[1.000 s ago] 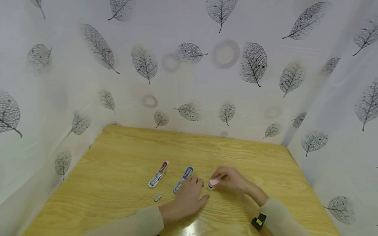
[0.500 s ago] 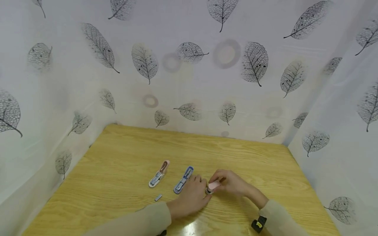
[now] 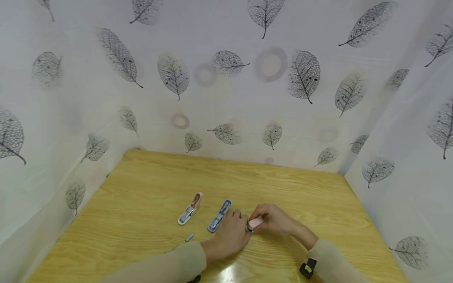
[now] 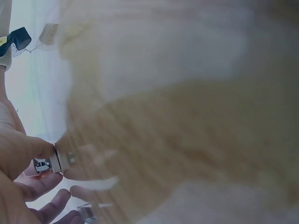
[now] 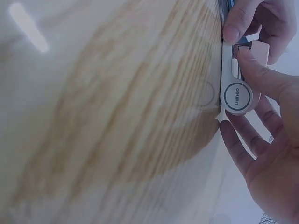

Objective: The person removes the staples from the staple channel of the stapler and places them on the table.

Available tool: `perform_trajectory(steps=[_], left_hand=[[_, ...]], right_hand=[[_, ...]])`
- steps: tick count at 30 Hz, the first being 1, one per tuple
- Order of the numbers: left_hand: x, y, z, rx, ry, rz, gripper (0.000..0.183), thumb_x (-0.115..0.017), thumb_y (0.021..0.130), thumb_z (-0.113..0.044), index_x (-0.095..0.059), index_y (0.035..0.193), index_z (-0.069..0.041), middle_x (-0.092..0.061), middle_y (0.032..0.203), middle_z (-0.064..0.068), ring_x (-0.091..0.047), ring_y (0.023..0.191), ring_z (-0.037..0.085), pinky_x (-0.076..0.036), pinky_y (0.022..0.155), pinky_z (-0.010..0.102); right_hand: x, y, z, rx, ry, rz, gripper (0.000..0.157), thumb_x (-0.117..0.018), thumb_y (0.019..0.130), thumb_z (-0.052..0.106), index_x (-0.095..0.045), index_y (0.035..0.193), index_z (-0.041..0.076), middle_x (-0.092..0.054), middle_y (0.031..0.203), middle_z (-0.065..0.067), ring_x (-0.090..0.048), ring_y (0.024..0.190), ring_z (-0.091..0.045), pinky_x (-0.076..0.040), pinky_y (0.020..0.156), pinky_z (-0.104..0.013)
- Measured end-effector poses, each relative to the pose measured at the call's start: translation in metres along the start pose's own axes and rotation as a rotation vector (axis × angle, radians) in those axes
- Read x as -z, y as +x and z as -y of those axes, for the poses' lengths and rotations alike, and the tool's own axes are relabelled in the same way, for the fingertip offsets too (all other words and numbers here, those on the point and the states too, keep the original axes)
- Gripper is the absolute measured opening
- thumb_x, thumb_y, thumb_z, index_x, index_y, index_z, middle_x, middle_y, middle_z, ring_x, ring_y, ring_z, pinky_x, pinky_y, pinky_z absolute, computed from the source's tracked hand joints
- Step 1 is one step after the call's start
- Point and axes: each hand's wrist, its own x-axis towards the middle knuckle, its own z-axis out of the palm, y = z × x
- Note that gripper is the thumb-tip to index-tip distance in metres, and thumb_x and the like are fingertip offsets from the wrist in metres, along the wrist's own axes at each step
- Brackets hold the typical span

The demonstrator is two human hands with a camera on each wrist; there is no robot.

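A pink-and-white stapler (image 3: 256,222) stands on the table between both hands. My right hand (image 3: 277,221) holds it from the right; in the right wrist view the thumb lies against its side, above the round hinge of the white stapler (image 5: 238,97). At the front end my left hand (image 3: 230,234) pinches the base between thumb and fingers. The left wrist view shows the metal front of the stapler (image 4: 43,165) next to those fingers. To the left lie a blue stapler (image 3: 218,216) and another pink-and-white stapler (image 3: 190,209), both spread flat with their insides showing.
A small strip of staples (image 3: 189,237) lies left of my left wrist on the wood-grain table (image 3: 148,177). Leaf-patterned curtains (image 3: 226,98) hang behind the table and along both sides.
My left hand has moved right, off the blue stapler's side, and taken the front end of the pink-and-white stapler. That stapler has turned slightly in my right hand.
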Motion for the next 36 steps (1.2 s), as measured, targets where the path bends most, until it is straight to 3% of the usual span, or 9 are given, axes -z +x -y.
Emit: perform_trajectory(steps=[7,16,23,32,36], left_hand=[[0.002,0.001,-0.002,0.014,-0.016,0.017,0.024,-0.077,0.093,-0.041,-0.070,0.094,-0.018,-0.064,0.091,-0.001,-0.056,0.090,0.017,-0.050,0.077,0.034],[0.001,0.001,-0.001,0.008,0.025,0.040,0.031,-0.077,0.093,-0.044,-0.070,0.103,-0.016,-0.066,0.096,0.002,-0.059,0.095,0.021,-0.054,0.083,0.038],[0.003,0.001,-0.001,0.000,0.029,0.045,0.031,-0.077,0.093,-0.044,-0.071,0.104,-0.016,-0.066,0.097,0.002,-0.061,0.097,0.021,-0.055,0.086,0.039],[0.003,0.002,-0.002,0.001,0.071,0.050,0.036,-0.078,0.091,-0.048,-0.070,0.104,-0.015,-0.067,0.097,0.002,-0.062,0.098,0.022,-0.056,0.085,0.039],[0.002,0.002,-0.003,0.016,0.053,0.067,0.037,-0.079,0.091,-0.048,-0.070,0.105,-0.015,-0.067,0.099,0.004,-0.062,0.098,0.022,-0.056,0.085,0.039]], right_hand=[[0.000,-0.001,-0.001,-0.023,-0.022,-0.012,0.024,-0.086,0.086,0.019,-0.079,0.108,0.018,-0.076,0.104,-0.001,-0.062,0.095,-0.001,-0.052,0.085,-0.023],[0.005,-0.003,0.000,-0.018,0.038,-0.026,0.024,-0.086,0.085,0.013,-0.078,0.107,0.014,-0.077,0.105,-0.006,-0.062,0.098,0.000,-0.053,0.089,-0.024],[0.007,-0.004,0.003,-0.011,-0.023,-0.044,0.024,-0.085,0.087,0.014,-0.077,0.110,0.011,-0.078,0.106,-0.007,-0.066,0.101,-0.004,-0.056,0.092,-0.028],[0.016,-0.010,0.009,-0.072,-0.102,-0.087,0.026,-0.086,0.088,0.020,-0.076,0.112,0.016,-0.078,0.112,-0.003,-0.070,0.106,-0.020,-0.057,0.094,-0.040],[0.019,-0.013,0.009,-0.094,-0.109,-0.106,0.027,-0.086,0.088,0.020,-0.075,0.112,0.015,-0.077,0.112,0.000,-0.070,0.106,-0.018,-0.057,0.094,-0.041]])
